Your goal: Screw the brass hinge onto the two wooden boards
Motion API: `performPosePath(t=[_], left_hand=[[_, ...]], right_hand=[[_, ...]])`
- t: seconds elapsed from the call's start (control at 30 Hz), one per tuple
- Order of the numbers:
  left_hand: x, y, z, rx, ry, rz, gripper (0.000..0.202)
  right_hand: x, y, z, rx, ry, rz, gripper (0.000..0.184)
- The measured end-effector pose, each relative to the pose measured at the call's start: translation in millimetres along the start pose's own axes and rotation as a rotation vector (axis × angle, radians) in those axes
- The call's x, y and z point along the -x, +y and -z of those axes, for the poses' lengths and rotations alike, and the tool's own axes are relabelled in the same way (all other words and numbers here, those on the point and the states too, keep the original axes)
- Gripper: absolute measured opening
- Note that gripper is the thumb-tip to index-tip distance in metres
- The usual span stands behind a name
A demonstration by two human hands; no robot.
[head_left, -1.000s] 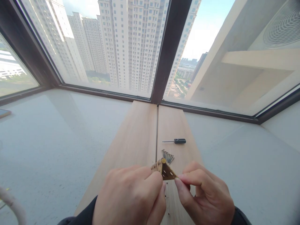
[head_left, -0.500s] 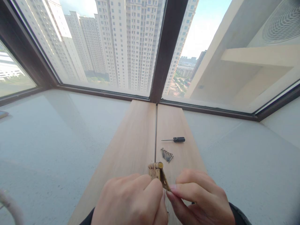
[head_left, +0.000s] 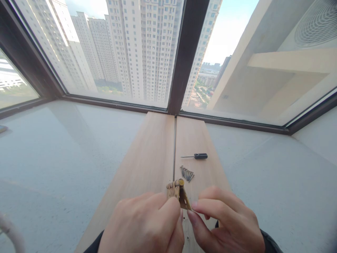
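Note:
A brass-coloured hinge (head_left: 185,199) is held up between both hands over two pale wooden boards, its leaves partly spread and its barrel pointing away from me. My left hand (head_left: 143,223) is closed around one leaf and covers much of it. With thumb and forefinger, my right hand (head_left: 223,219) pinches the lower edge of the other leaf, where screw holes show. Beyond the hinge, a cluster of several screws (head_left: 187,174) lies on the right board. Farther up on that board rests a screwdriver (head_left: 200,156) with a black handle, its shaft pointing left.
The left board (head_left: 137,158) and right board (head_left: 213,165) lie side by side with a narrow dark gap between them, on a white speckled sill (head_left: 65,151). Small dark holes show in the right board between my hands. A brown window frame (head_left: 181,66) borders the far side.
The hinge has risen slightly, and its leaves look a little farther apart. Both hands keep their hold. The screws and screwdriver stay in place on the board.

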State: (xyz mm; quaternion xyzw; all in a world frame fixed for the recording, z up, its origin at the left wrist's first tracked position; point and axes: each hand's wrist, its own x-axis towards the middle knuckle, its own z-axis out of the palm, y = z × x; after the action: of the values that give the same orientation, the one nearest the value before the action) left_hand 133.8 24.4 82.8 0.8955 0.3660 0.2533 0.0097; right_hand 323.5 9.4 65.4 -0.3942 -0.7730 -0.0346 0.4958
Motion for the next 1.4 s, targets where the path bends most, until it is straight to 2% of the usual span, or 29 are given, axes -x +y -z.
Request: performPosePath(t=[0.23,0.5,0.73,0.87,0.93,1.03,1.17,1.27,1.4], left_hand=[[-5.6,-0.5,4.9,0.013,-0.029,0.007,0.028],[-9.1,-6.4,5.1,0.054,-0.009,0.029,0.027],[-16.7,-14.5,10.0,0.206,0.004,0.052,0.031],[-20.6,-27.4,19.7,0.434,-0.088,0.12,0.037],[-23.0,-36.5,25.6,0.599,-0.167,0.177,0.038],[-26.6,-52.1,28.9,0.835,-0.313,0.257,0.036],[-27.7,-69.4,14.0,1.087,-0.554,0.275,0.03],[-28.0,-75.8,-4.7,1.145,-0.671,0.352,0.03],[-34.2,-79.6,-22.7,1.015,-0.824,0.411,0.034]], right_hand=[[-1.0,-1.3,-3.2,0.013,0.029,-0.024,0.01],[-0.9,-3.6,-6.7,0.053,0.02,-0.063,0.012],[-10.1,-8.9,-8.5,0.128,-0.085,-0.027,0.016],[-28.1,-10.3,1.0,0.109,-0.195,-0.046,0.024],[-35.3,-12.0,8.9,0.045,-0.257,-0.145,0.027],[-35.1,-14.6,19.1,-0.12,-0.38,-0.406,0.028],[-16.2,-10.9,19.1,-0.35,-0.505,-0.722,0.033],[-1.3,-0.2,11.3,-0.446,-0.545,-0.925,0.037],[7.2,17.2,2.2,-0.458,-0.592,-1.047,0.038]])
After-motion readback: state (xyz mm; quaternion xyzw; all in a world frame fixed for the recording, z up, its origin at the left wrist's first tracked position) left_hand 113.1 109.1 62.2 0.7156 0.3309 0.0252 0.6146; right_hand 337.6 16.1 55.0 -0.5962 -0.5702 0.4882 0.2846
